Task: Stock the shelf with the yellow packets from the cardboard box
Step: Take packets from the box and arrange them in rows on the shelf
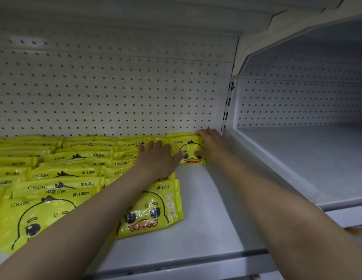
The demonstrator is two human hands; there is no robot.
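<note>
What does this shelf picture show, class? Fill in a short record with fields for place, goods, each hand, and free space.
place: white shelf with a pegboard back
goods: yellow duck packets in overlapping rows filling the left side
left hand: fingers spread flat, pressing on the packets
right hand: fingers curled over the rear corner packet by the back wall
free space: bare shelf in front of the corner packet; the neighbouring bay on the right shows no packets
cardboard box: not in view
</note>
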